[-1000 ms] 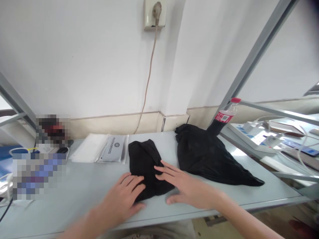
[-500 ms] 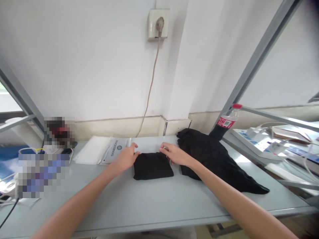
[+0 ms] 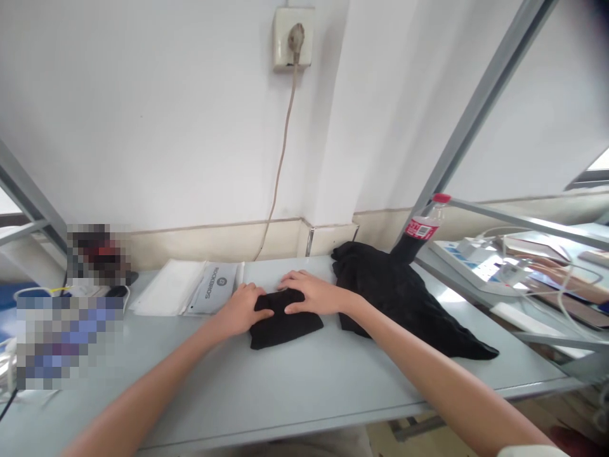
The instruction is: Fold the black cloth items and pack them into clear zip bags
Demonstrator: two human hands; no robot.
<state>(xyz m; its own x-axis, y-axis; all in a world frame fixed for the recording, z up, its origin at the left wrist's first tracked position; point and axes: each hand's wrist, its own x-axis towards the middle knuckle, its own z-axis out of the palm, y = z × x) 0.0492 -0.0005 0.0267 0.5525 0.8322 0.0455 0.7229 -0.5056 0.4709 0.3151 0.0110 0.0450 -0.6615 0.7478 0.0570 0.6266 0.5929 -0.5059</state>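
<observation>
A folded black cloth (image 3: pixel 286 330) lies flat on the grey table. At its far left corner is my left hand (image 3: pixel 241 309), with the thumb on top and the fingers curled over the back edge. My right hand (image 3: pixel 309 293) grips the far right part in the same way, thumb on the cloth and fingers bent behind it. Both thumbs point toward each other; some fingertips are hidden. To the right spreads a larger, crumpled black cloth (image 3: pixel 394 295), close to my right wrist. Just beyond my left hand lies a plastic bag (image 3: pixel 216 289) marked ROCKBROS.
A cola bottle (image 3: pixel 421 228) with a red cap stands behind the crumpled cloth. Metal frame bars (image 3: pixel 476 120) rise at the right. A white power strip (image 3: pixel 476 270) with cables sits on the neighbouring table. One cable (image 3: pixel 280 165) hangs from the wall socket.
Both hands have moved further over the folded cloth, and their thumbs now rest on it. Its far edge looks drawn toward me. The view has shifted slightly.
</observation>
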